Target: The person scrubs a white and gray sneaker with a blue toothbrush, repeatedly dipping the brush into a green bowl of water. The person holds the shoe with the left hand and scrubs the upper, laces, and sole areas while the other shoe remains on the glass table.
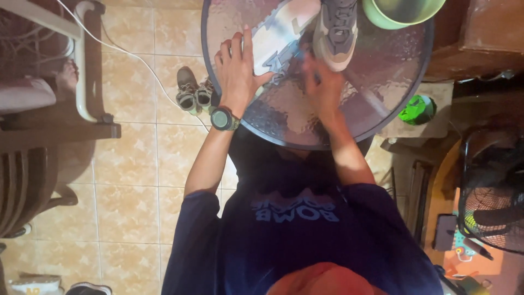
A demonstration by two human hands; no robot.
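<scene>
Left grip [236, 68]: flat and spread, palm down on the white shoe [278, 41], pinning it to the tabletop [393, 82]. Not closed around anything, just pressing. Watch [222, 118] on that wrist.

Right grip [323, 87]: blurred, fingers curled at the near end of the white shoe, just below the toe of the grey shoe [335, 30]. Can't tell if it's holding anything, too smeared.

White shoe lies on its side, mid-left of the round glass tabletop, running diagonally away from me. Grey shoe sits beside it on the right, toe pointing at me, touching or nearly touching the white one. Green bowl [401, 12] at the far right edge of the tabletop, just beside the grey shoe.

Seen through and past the glass: pair of small brown shoes [194, 92] on the tiled floor [131, 180], left of the tabletop. White cable [136, 57] trails across the tiles. Green object [416, 108] on the right, near the tabletop rim. Fan [491, 196] at far right.
</scene>
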